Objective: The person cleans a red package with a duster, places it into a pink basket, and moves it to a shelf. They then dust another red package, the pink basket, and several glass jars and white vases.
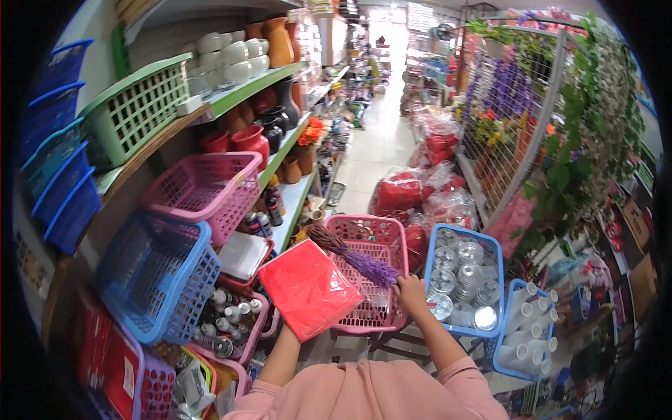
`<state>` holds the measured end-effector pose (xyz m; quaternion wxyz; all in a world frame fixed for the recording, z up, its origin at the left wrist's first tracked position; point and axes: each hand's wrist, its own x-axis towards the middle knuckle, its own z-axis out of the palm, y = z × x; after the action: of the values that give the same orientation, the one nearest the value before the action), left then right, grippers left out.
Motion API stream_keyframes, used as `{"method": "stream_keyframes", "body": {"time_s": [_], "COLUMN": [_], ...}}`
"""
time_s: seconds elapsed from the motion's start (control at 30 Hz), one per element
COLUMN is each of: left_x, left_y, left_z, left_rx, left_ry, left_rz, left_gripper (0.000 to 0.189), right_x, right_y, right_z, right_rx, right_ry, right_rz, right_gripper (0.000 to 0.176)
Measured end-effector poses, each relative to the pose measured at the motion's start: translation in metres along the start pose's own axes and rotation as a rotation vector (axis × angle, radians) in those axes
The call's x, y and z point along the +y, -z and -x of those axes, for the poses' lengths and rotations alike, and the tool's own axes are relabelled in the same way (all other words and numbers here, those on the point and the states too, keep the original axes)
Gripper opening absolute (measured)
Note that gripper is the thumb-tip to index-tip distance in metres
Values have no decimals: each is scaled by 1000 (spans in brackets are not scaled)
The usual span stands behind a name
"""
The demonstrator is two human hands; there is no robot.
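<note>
Two things are held, neither set down yet, beside a shop's shelves point(260, 84). Above a pink basket point(367, 219), the left hand point(289, 332) grips a flat red packet point(308, 287); the right hand point(409, 290) is closed round a purple duster point(364, 264).

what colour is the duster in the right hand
Purple, darker brown at its far end. The duster in the right hand shows best in the head view.

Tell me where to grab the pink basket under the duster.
Take the pink basket by its near rim, probably from the person's side: that edge is bare, while the blue basket crowds its right and the red packet covers its left.
</note>
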<state>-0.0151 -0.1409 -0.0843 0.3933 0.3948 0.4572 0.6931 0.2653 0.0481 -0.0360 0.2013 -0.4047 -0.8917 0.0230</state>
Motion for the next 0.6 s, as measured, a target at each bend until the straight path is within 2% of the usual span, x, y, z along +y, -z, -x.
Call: {"method": "stream_keyframes", "body": {"time_s": [0.03, 0.07, 0.17, 0.2, 0.23, 0.3, 0.33, 0.37, 0.43, 0.47, 0.5, 0.57, 0.6], "left_x": [12, 6, 17, 21, 27, 42, 46, 49, 52, 51, 50, 41, 49], "left_y": [5, 4, 5, 5, 2, 2, 0, -1, -7, -10, -14, -23, -30], "left_z": [-10, 16, 33, 36, 40, 41, 45, 61, 74, 84, 94, 123, 115], "left_rx": [26, 53, 137, 165, 193, 245, 269, 290, 331, 352, 377, 433, 463], "left_ry": [-13, -27, -57, -64, -71, -89, -100, -113, -136, -146, -156, -173, -178], "left_rz": [-26, -51, -120, -141, -163, -207, -229, -251, -295, -316, -338, -382, -404], "left_gripper": [48, 48, 48, 48, 48, 48, 48, 48, 48, 48, 48, 48, 48], "right_x": [2, 3, 8, 8, 3, -5, -7, -12, -27, -37, -50, -78, -95], "right_y": [-5, -9, -15, -13, -5, 13, 19, 25, 38, 45, 55, 77, 87], "right_z": [-2, -2, -3, -5, -5, -3, -6, -5, 1, 4, 8, 20, 29], "right_rx": [5, -45, -70, -200, -208, -129, -222, -221, -33, 3, 2, 53, 51], "right_ry": [32, 16, 50, -22, 7, -37, -59, -34, 70, 131, 158, 386, 499], "right_rz": [31, 15, 49, 75, 68, 41, 27, 22, 28, -56, -63, -290, -390], "right_gripper": [24, 26, 29, 41, 41, 56, 72, 72, 81, 88, 88, 88, 88]}}
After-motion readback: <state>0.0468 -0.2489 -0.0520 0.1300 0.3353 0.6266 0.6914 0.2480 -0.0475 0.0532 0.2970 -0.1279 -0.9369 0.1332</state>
